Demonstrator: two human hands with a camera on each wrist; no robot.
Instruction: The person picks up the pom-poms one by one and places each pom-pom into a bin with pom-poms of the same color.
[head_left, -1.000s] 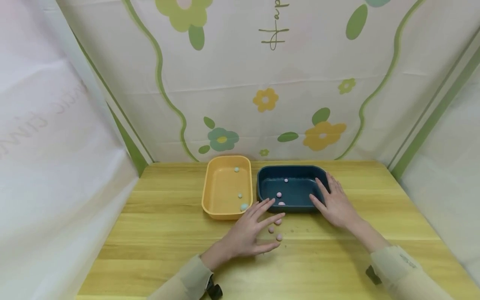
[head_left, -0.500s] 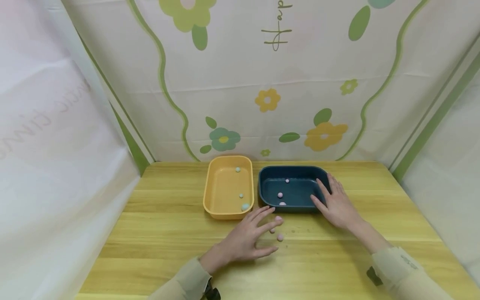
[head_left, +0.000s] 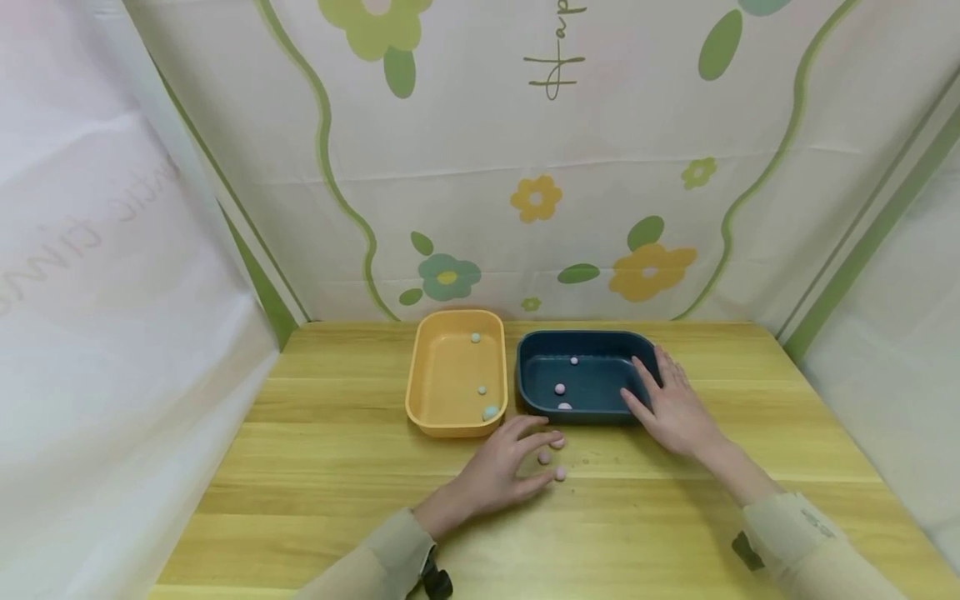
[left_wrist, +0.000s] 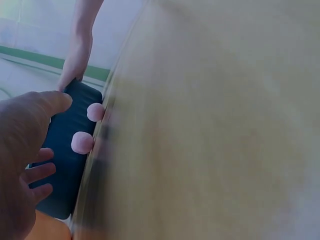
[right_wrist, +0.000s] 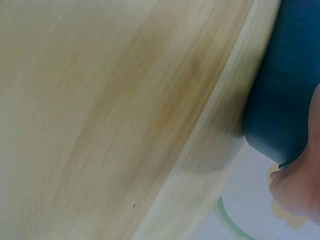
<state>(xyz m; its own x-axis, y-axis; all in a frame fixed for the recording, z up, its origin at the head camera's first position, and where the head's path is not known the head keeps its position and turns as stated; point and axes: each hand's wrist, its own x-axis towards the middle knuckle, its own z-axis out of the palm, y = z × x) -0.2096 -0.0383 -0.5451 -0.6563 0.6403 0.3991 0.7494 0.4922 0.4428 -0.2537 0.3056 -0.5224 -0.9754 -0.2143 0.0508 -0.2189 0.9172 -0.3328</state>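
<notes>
The left hand (head_left: 497, 473), released with fingers parted, is just beside pink balls (head_left: 543, 457) on the bench (head_left: 637, 533), before the dark blue tray (head_left: 596, 387). The right hand (head_left: 678, 417), fingers spread, touches the tray's right end.

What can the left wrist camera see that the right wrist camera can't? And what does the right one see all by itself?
Only the left wrist view shows the left hand, two pink balls and a corner of the yellow box.

Only the right wrist view shows a yellow flower print, partly hidden.

Both show the blue box, wooden table, cloth and part of the right hand.
</notes>
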